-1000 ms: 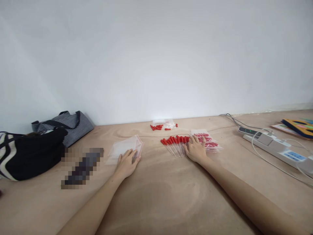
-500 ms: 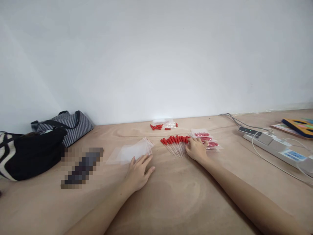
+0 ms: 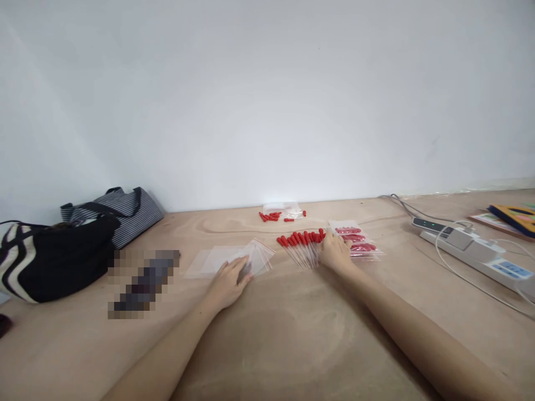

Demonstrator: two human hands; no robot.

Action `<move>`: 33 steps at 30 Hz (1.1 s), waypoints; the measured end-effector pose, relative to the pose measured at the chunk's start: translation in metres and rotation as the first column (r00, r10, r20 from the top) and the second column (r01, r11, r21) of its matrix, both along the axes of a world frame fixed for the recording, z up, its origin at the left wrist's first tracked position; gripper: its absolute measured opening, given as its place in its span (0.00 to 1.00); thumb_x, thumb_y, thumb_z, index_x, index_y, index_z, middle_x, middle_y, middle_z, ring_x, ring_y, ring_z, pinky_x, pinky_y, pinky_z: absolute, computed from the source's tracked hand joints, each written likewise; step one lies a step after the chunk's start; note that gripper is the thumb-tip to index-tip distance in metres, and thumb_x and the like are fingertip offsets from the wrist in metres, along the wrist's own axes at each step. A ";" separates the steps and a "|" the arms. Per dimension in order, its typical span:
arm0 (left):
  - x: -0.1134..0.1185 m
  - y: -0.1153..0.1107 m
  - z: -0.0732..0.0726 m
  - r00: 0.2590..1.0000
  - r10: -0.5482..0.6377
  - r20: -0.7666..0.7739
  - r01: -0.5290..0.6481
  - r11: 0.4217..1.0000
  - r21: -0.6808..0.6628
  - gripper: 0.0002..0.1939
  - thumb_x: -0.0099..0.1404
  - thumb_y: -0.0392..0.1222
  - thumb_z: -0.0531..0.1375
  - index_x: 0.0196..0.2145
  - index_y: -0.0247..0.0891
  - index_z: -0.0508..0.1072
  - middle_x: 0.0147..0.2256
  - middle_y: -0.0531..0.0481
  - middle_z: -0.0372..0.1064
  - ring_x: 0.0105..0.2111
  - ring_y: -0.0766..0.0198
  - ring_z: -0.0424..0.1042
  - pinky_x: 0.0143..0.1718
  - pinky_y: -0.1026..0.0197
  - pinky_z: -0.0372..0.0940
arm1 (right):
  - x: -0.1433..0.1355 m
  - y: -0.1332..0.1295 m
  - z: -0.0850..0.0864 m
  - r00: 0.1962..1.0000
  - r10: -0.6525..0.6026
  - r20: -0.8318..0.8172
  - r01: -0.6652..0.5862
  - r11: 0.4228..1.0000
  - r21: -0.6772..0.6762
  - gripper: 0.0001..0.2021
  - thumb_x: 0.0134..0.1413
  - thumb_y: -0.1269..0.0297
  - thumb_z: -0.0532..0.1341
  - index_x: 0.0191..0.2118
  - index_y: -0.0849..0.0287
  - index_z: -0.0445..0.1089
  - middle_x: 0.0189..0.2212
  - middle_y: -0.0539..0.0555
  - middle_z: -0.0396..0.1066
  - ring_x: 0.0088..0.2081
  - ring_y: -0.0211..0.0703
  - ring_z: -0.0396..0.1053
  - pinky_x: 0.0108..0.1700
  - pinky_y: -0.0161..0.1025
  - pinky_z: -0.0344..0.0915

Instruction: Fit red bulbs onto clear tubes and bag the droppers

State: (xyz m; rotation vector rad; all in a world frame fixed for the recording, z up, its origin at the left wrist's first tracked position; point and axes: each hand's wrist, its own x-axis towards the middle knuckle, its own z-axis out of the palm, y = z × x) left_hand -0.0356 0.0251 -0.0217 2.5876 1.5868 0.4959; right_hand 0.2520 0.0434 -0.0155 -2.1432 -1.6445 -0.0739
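Observation:
Several droppers with red rubber bulbs and clear thin tubes [image 3: 303, 248] lie fanned in a row at mid-table. At the row's right end, my right hand [image 3: 335, 252] is closed with bent fingers around a dropper [image 3: 321, 233]; its fingertips are partly hidden. My left hand [image 3: 229, 283] rests on overlapping clear zip-lock bags [image 3: 204, 264], fingers stretched out and thumb apart. The front bag [image 3: 264, 257], with a red zip line, reaches out to the right past those fingers. Beside my right hand lie filled bags [image 3: 355, 238] with red-bulbed droppers inside.
Near the wall are loose droppers [image 3: 271, 216] and another clear bag [image 3: 281, 206]. A white power strip [image 3: 476, 253] with plugs and cables stands at right, near a yellow-and-blue item [image 3: 516, 217]. At left are a black bag [image 3: 75, 259], a striped bag [image 3: 136, 214] and a pixelated dark object [image 3: 144, 284].
The front zip-lock bag has slid right, and my left hand has drawn back slightly to the left. My right hand's fingers have curled in, and the end dropper's bulb sits higher.

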 end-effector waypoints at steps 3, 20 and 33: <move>-0.013 0.010 0.000 0.997 -0.073 0.014 0.073 0.997 0.004 0.17 0.62 0.43 0.49 0.47 0.38 0.67 0.48 0.44 0.66 0.50 0.58 0.63 0.52 0.49 0.55 | 0.007 -0.005 0.003 0.969 0.198 -0.148 -0.175 0.972 0.155 0.11 0.49 0.71 0.46 0.37 0.64 0.62 0.36 0.64 0.65 0.39 0.50 0.63 0.39 0.44 0.56; 0.018 -0.044 0.026 0.909 -0.417 -0.014 0.412 0.903 -0.119 0.27 0.58 0.52 0.55 0.53 0.40 0.61 0.55 0.43 0.56 0.55 0.52 0.54 0.53 0.47 0.54 | -0.004 -0.057 -0.023 0.170 0.412 -0.895 -0.209 0.903 0.376 0.31 0.46 0.50 0.57 0.52 0.55 0.43 0.24 0.45 0.62 0.23 0.37 0.65 0.30 0.39 0.62; 0.037 -0.044 0.019 0.927 -0.373 0.025 0.367 0.893 -0.262 0.30 0.61 0.51 0.51 0.58 0.38 0.51 0.59 0.42 0.47 0.58 0.53 0.46 0.57 0.45 0.45 | -0.012 -0.057 -0.029 0.098 0.347 -0.933 -0.177 0.928 0.327 0.26 0.42 0.45 0.58 0.43 0.53 0.50 0.27 0.48 0.66 0.26 0.40 0.68 0.30 0.39 0.62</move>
